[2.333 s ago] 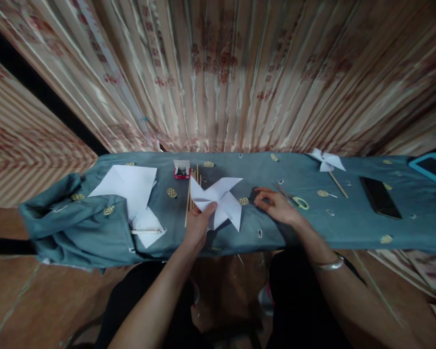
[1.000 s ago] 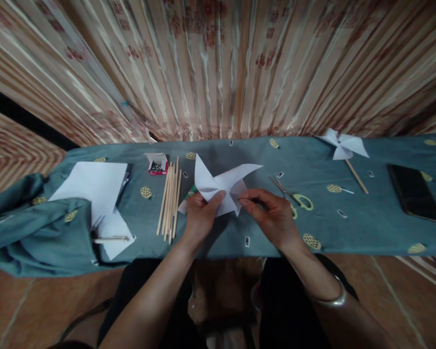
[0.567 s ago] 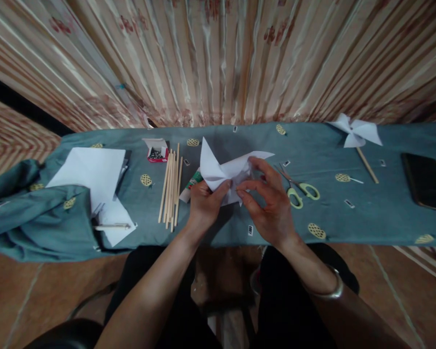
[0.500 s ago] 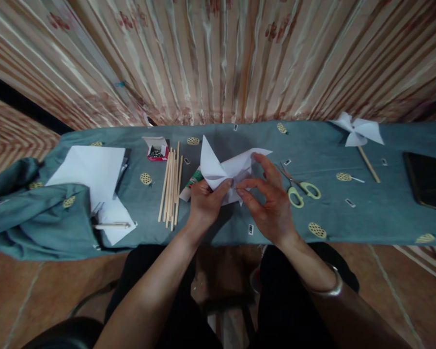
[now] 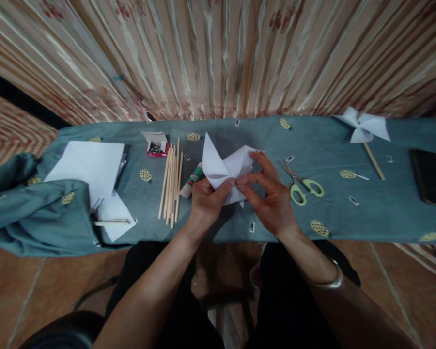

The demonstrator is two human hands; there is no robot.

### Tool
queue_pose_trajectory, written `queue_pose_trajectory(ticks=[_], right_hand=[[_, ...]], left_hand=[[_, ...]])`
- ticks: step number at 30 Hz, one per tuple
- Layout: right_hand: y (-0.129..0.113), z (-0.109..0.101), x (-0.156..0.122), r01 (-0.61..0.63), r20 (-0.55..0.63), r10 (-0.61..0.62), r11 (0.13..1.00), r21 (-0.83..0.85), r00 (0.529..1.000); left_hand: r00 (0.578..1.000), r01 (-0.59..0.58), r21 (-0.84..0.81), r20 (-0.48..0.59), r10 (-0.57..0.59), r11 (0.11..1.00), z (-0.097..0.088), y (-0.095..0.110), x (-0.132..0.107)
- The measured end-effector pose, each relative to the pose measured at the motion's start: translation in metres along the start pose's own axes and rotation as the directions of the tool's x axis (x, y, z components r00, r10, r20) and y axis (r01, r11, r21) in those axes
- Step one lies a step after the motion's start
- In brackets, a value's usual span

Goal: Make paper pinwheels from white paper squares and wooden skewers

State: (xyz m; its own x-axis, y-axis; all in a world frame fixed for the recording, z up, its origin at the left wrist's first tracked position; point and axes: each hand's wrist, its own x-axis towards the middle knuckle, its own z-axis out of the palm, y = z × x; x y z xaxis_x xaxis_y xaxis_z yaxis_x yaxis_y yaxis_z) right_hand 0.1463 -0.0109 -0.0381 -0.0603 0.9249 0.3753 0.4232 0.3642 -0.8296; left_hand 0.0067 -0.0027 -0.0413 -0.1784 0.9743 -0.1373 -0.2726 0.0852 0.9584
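White paper (image 5: 236,162) is held between both hands in the middle of the frame, its pointed flaps bent in towards the centre and their tips jutting out around it, over a green-grey cloth (image 5: 330,150). Cutting and bending look well advanced, in my judgement, but fingers cover the centre, so I cannot tell whether every flap is gathered there or anything fastens them. No stick shows joined to it, while the pinwheel (image 5: 361,127) lying at the upper right of the frame has its own wooden stick (image 5: 374,161); set against that one, the piece in hand seems less complete. Loose sticks (image 5: 172,182) lie bunched left of centre, below a red box (image 5: 156,149) with its lid raised and small dark pieces inside, and further sheets (image 5: 89,165) are at the left of the frame. Scissors (image 5: 298,180) rest right of centre, apart from both hands. As for the grip, the left hand (image 5: 207,206) has its thumb pressed flat on the paper near the centre, clamping it against fingers mostly hidden underneath; the right hand (image 5: 271,198) has thumb and forefinger brought together at that same centre, seemingly pinching the paper, another finger raised against a flap, and any small pin between those tips is too small to make out
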Motion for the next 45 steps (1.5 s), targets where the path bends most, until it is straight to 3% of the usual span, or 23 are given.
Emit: queue_pose_trajectory(ticks=[14, 29, 45], right_hand=[[0.003, 0.0, 0.0, -0.053, 0.021, 0.051, 0.993, 0.11, 0.998], [0.006, 0.0, 0.0, -0.118, 0.031, 0.114, 0.975, 0.186, 0.993], [0.013, 0.002, -0.002, -0.035, 0.029, 0.032, 0.993, 0.113, 0.999]], left_hand=[[0.998, 0.05, -0.075, 0.025, -0.049, 0.996, 0.0, 0.005, -0.007], [0.995, 0.033, -0.069, 0.097, -0.026, 0.997, -0.002, 0.003, -0.006], [0.994, 0.035, -0.093, 0.105, -0.025, 0.995, -0.003, 0.001, -0.006]])
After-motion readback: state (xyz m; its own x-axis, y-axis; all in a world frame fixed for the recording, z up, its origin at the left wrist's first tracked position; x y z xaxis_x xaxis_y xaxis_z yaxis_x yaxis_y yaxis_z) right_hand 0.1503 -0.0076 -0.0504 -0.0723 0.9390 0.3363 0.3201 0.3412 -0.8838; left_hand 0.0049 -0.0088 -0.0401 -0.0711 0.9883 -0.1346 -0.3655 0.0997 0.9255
